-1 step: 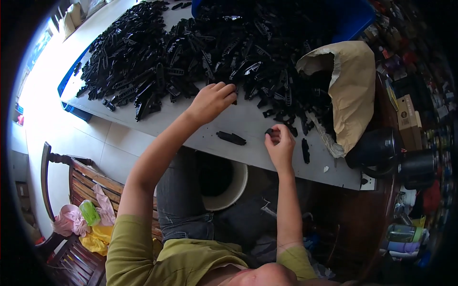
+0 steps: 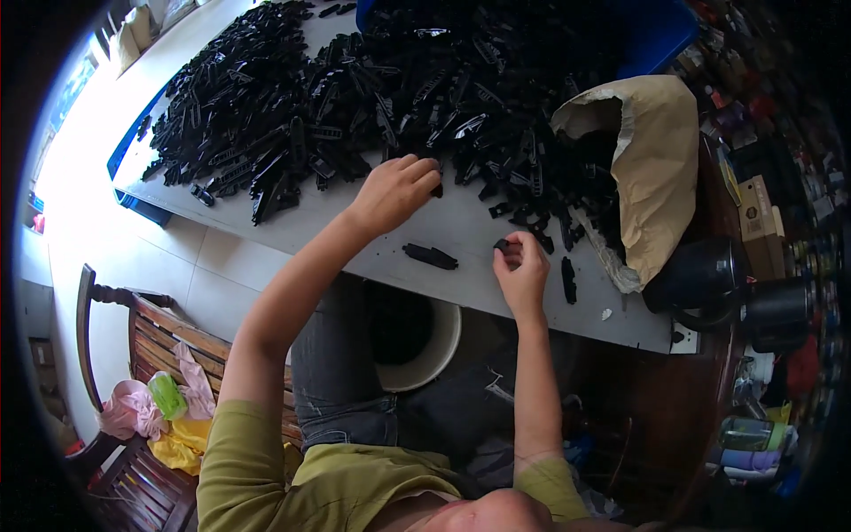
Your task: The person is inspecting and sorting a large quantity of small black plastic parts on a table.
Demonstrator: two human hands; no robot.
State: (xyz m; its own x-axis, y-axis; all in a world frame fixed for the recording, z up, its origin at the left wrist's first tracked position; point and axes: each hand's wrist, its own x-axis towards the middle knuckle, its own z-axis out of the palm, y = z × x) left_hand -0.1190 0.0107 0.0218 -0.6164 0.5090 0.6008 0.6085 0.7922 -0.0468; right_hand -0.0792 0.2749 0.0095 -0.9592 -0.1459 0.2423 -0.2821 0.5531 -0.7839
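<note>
At the near edge of a heap of black plastic pieces [image 2: 266,115], my left hand [image 2: 396,191] is closed, palm down. A dark piece [image 2: 438,190] shows at its fingertips, mostly covered by the fingers. Nearer the table's front edge, my right hand [image 2: 525,266] pinches a small black plastic part [image 2: 502,245] between thumb and fingers. Between the hands, a long, slim black piece [image 2: 430,257] lies on the pale table [image 2: 372,253]. Another long black piece [image 2: 568,280] rests just right of my right hand.
An open brown paper sack [image 2: 660,168] lies at the table's right, with black parts at its mouth. Behind the heap is a blue bin [image 2: 660,53]. Below the front edge stands a pale-rimmed bucket [image 2: 456,341] with dark contents. A wooden chair [image 2: 160,332] holding cloths is at left.
</note>
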